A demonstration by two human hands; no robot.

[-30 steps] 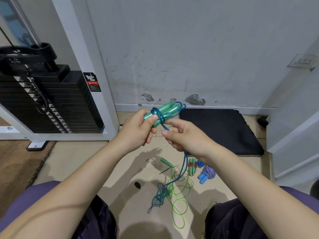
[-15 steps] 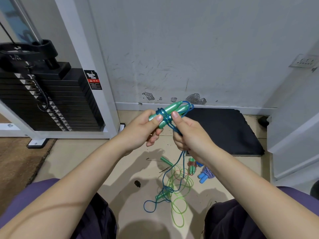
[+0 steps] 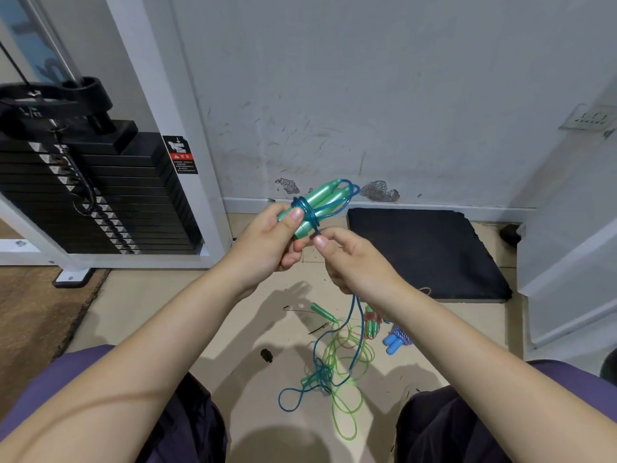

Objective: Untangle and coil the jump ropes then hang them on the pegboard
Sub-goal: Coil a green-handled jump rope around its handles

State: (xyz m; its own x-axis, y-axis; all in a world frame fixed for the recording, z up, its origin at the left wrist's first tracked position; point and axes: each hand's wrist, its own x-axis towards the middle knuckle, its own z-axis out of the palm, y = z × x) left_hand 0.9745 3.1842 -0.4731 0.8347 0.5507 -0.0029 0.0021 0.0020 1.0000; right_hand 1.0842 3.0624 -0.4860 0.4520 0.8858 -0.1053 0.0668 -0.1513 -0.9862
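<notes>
while left hand (image 3: 267, 235) grips handles (image 3: 317, 205), right hand (image 3: 354, 262) pinches blue rope (image 3: 354, 315) just below.

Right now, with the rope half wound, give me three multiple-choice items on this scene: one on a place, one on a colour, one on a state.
1. Where does the black mat lie?
A. on the floor by the wall
B. on the weight stack
C. across the person's lap

2. What colour is the cord wound round the handles?
A. red
B. blue
C. white

3. What is the left hand doing?
A. hanging idle
B. pressing flat on the floor
C. gripping the two handles

Answers: 1 A, its far edge runs along the skirting; 2 B, blue turns circle the green handles; 3 C, thumb and fingers curl round them while the right hand pinches the cord.
</notes>
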